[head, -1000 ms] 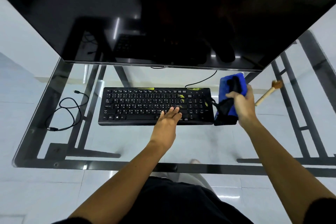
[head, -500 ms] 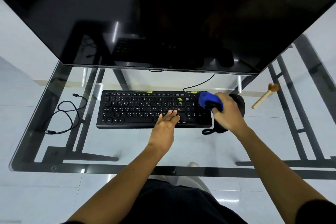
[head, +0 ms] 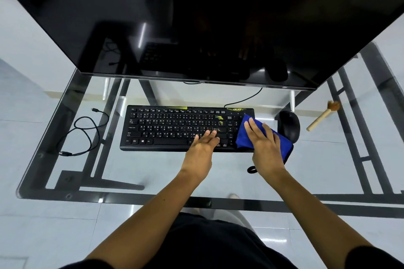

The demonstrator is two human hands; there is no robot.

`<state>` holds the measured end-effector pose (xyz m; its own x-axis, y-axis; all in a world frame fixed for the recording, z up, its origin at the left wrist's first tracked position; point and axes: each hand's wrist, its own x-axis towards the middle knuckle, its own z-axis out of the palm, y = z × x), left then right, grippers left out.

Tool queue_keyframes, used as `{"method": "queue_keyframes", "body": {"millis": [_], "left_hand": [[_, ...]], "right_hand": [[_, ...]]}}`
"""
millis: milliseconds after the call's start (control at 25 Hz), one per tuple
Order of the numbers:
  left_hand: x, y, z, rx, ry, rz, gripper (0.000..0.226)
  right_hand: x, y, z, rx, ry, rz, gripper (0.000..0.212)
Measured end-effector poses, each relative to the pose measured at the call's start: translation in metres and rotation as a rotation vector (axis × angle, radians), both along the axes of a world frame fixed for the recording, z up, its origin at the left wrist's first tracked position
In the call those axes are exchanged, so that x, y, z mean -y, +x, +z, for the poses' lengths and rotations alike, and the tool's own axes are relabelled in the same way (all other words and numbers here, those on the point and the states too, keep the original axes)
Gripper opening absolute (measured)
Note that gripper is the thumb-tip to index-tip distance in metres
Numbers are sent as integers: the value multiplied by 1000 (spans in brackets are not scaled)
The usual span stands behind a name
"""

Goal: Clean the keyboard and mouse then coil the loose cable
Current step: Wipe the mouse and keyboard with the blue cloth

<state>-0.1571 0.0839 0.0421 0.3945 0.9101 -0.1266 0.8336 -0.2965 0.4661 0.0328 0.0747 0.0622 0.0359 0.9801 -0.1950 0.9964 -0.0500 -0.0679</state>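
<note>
Numpad keys at the right end of the black keyboard [head: 175,129] are hidden under a blue cloth [head: 242,138], and our right hand [head: 265,146] covers most of that cloth. We cannot make out what the small black loop [head: 251,169] below the right wrist is. The monitor [head: 196,17] is cut off at the top edge.

Centre-right of the frame, our right hand lies flat, fingers straight and slightly spread, pressing the cloth onto the keyboard. Our left hand [head: 202,150] rests open on the keys beside it, fingers straight.

The black mouse [head: 289,126] sits just right of the cloth. The loose cable [head: 85,133] lies looped at the left of the glass desk [head: 153,170], and a wooden brush [head: 323,114] lies at the far right.
</note>
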Motion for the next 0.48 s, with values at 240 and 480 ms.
{"method": "queue_keyframes", "body": {"millis": [240, 480], "left_hand": [[0, -1, -1, -2, 3, -5, 58], [1, 0, -2, -22, 14, -12, 58]], "right_hand": [[9, 7, 0, 28, 6, -110, 87], [15, 25, 9, -145, 122, -289, 82]]}}
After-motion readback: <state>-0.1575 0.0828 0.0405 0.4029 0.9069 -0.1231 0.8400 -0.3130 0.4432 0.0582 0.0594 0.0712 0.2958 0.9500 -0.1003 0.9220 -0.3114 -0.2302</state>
